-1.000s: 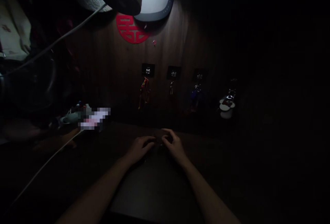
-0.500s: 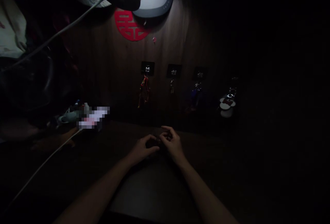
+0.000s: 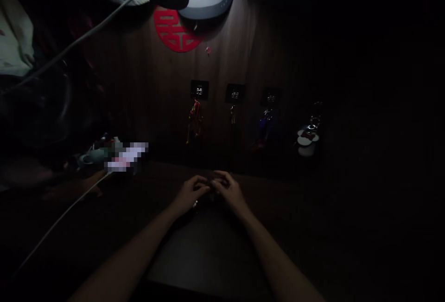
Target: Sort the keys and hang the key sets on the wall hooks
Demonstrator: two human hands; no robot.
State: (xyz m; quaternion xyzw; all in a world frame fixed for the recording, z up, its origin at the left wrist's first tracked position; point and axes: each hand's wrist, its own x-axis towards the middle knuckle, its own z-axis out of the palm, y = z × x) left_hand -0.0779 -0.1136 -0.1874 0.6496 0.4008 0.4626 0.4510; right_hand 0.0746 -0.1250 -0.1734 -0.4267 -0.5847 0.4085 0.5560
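Observation:
My left hand (image 3: 188, 194) and my right hand (image 3: 227, 189) meet over the dark tabletop (image 3: 196, 255), fingertips almost touching. Thumb and fingers of each hand are pinched around something small and dark between them, too dim to name. Beneath my left palm a small shiny bit (image 3: 195, 204) catches the light; whether it belongs to the held thing I cannot tell.
Several dark hook plates (image 3: 199, 90) on the wood panel (image 3: 222, 65) carry hanging keys and charms, including a white flower-shaped one (image 3: 308, 138). A red paper-cut (image 3: 178, 37) hangs above. At left are a blurred-out lit object (image 3: 127, 157) and a white cable (image 3: 59, 223).
My fingers have closed in, the left hand's gap narrowing and the right fingers curling down. A shiny bit now shows below my left palm.

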